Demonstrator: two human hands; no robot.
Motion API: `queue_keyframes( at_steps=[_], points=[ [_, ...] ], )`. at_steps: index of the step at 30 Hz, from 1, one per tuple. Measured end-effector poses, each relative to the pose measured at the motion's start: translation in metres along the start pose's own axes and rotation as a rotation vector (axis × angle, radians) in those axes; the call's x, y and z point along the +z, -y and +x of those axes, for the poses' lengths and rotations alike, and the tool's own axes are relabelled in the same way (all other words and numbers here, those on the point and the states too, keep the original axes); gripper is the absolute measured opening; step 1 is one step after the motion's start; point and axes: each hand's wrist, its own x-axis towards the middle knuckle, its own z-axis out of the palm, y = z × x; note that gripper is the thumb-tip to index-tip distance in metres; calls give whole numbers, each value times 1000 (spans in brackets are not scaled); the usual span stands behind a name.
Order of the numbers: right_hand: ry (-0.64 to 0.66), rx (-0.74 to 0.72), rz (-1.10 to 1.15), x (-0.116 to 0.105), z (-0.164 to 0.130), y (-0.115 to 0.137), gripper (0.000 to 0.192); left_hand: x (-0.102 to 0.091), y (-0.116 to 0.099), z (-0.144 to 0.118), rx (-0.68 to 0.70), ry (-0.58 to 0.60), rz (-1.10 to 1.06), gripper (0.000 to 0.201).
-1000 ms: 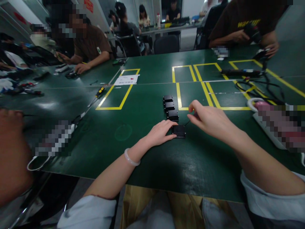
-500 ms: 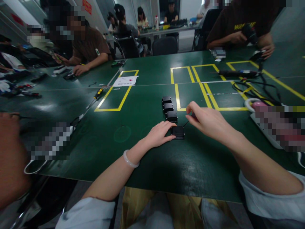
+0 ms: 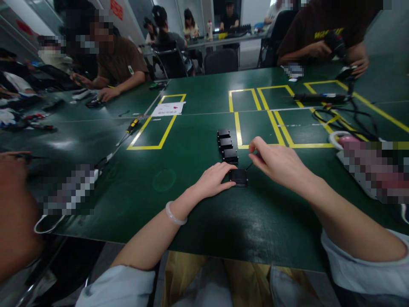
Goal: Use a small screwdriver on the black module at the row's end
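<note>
A small black box (image 3: 239,177) lies on the green table (image 3: 198,213), nearest me in a row with three more black boxes (image 3: 225,145) behind it. My left hand (image 3: 213,180) rests on the table with its fingertips pressed against the near box's left side. My right hand (image 3: 279,164) hovers just right of the box, fingers pinched on a thin dark tool (image 3: 249,165) whose tip points at the box's far right corner.
Yellow tape outlines (image 3: 255,111) mark the table. A screwdriver (image 3: 128,130) and a paper sheet (image 3: 168,108) lie to the left, cables (image 3: 338,115) and a white tray (image 3: 354,179) to the right. Other people sit around the table; someone's arm (image 3: 15,209) is close on my left.
Almost nothing has moved. My right hand has shifted slightly toward the near box with the tool; my left hand stays against the box.
</note>
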Motion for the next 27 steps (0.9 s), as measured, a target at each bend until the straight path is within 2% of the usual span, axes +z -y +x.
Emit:
queue_keyframes(
  at_steps=[13, 27],
  points=[
    [-9, 18, -39, -1, 0, 1, 25, 0, 0, 0, -6, -3, -22, 40],
    [3, 30, 0, -2, -1, 2, 18, 1, 1, 0, -7, -10, -22, 40]
  ],
)
